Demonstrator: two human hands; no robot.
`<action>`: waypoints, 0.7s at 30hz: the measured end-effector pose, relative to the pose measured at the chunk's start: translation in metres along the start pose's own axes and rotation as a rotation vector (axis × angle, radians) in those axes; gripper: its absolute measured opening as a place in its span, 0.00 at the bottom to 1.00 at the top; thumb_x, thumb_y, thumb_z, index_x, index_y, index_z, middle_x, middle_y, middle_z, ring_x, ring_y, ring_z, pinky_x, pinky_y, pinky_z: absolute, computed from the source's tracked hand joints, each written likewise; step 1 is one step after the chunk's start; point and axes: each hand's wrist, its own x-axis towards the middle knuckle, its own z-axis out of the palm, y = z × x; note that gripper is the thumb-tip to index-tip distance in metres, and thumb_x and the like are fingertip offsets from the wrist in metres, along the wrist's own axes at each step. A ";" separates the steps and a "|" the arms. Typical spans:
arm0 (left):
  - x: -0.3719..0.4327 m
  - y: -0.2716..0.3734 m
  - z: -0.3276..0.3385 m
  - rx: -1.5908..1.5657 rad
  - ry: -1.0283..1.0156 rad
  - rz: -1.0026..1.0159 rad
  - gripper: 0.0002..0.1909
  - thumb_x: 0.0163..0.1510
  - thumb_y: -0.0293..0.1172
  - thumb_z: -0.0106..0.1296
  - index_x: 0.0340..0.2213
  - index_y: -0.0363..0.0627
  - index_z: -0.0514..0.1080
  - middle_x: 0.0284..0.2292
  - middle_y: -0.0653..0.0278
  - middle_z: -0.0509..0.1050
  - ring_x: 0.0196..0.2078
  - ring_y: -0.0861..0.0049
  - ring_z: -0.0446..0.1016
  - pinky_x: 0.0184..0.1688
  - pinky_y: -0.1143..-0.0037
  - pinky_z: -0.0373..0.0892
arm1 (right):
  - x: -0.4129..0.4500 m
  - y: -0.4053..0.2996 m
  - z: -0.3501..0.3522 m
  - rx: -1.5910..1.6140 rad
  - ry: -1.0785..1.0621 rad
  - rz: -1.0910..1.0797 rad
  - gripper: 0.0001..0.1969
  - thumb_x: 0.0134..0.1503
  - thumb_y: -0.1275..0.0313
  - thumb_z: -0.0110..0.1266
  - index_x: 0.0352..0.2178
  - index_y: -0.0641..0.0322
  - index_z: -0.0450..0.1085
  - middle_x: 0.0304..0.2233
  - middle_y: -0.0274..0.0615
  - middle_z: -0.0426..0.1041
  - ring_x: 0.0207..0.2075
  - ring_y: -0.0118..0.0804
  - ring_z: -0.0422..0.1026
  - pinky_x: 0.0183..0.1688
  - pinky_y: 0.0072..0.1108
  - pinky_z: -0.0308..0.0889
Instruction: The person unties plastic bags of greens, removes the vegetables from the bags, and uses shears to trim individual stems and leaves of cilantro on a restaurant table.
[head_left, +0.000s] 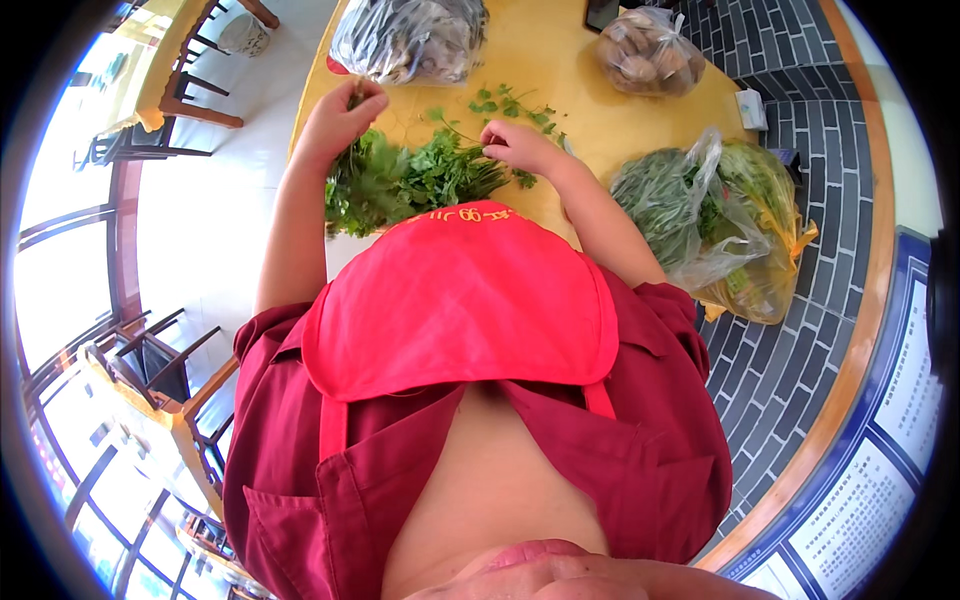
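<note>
My left hand (337, 124) is closed around the stems of a bunch of leafy herbs (367, 169), which look like cilantro. Its stem ends show at the fingertips, and the leaves hang down over the table's near edge. To the right, my right hand (525, 146) has thumb and fingers pinched on the thin stem of a herb sprig (454, 127). A pile of the same herbs (442, 169) lies between my hands, partly hidden by the red apron (465, 300). Loose sprigs (510, 105) are spread just beyond my right hand.
On the yellow-covered table (570, 120), a clear bag (409, 41) of greyish contents stands at the back. Another bag (649, 56) holds brown, rounded produce. Bagged greens (705, 217) sit at the right, near a grey brick wall (817, 172). Chairs (157, 360) stand at the left.
</note>
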 end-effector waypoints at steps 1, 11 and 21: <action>0.000 0.002 0.003 -0.003 0.001 0.004 0.09 0.45 0.33 0.51 0.27 0.40 0.68 0.20 0.71 0.67 0.22 0.87 0.62 0.28 0.84 0.59 | -0.002 -0.002 -0.004 0.189 -0.011 0.004 0.09 0.49 0.69 0.48 0.32 0.62 0.65 0.25 0.37 0.70 0.28 0.31 0.69 0.30 0.20 0.63; -0.015 0.049 0.049 0.330 -0.258 0.260 0.13 0.42 0.32 0.53 0.32 0.43 0.71 0.18 0.72 0.67 0.19 0.89 0.60 0.22 0.84 0.58 | -0.027 -0.077 -0.057 0.373 0.069 -0.018 0.13 0.50 0.66 0.50 0.32 0.65 0.67 0.20 0.32 0.68 0.22 0.21 0.65 0.25 0.15 0.61; -0.005 0.041 0.057 -0.106 -0.439 0.046 0.15 0.47 0.30 0.49 0.37 0.36 0.67 0.23 0.70 0.69 0.15 0.91 0.59 0.17 0.89 0.55 | -0.035 -0.106 -0.067 0.768 0.193 -0.105 0.12 0.49 0.70 0.52 0.35 0.66 0.65 0.23 0.32 0.67 0.25 0.22 0.65 0.28 0.14 0.62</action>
